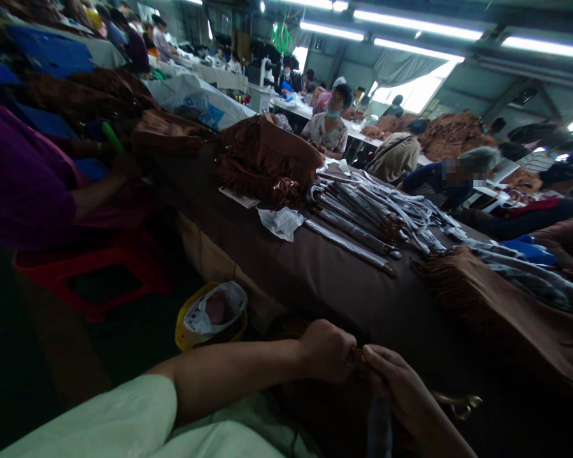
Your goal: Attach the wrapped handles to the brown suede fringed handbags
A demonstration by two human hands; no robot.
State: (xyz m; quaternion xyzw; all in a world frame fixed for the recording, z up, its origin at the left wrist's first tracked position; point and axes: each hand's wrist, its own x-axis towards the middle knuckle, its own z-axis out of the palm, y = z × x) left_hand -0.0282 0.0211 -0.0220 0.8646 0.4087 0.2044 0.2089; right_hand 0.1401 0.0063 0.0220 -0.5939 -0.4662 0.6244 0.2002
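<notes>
Low down at the near edge of the table (315,280), both hands meet on 1 dark brown strap (379,427). The left hand (327,351) is a closed fist round its upper end. The right hand (401,389) curls over it just beside, fingers folded, touching the left knuckles. The strap hangs down betw. the 2 hands toward the lap, w/ a pale wrap on the lower part. A brass-coloured clasp (461,402) sticks out to the right past the right hand. Exact grip under the fingers is too dark to tell.

Handling, as a judgement: light & limp, prob. suede-like, so grippy where bare and slicker where wrapped. Only the clasp is hard & has any weight, so it'd swing if let loose. Best hold looks like the strap close to the clasp, other hand pinching the wrapped part. Not fragile, tho the nap could mark.

Around: a bundle of wrapped straps (363,219) lies mid-table, w/ crumpled white wrap (281,222) beside it & a heap of fringed brown bags (267,159) behind. Another fringed piece (458,280) lies near on the right. Left of the table are a yellow bin (184,331) w/ plastic liner & a red stool (95,280), w/ a co-worker's purple sleeve (23,184) beyond. Closest thing that could snag the clasp is the fringed piece; the rest sits well apart
</notes>
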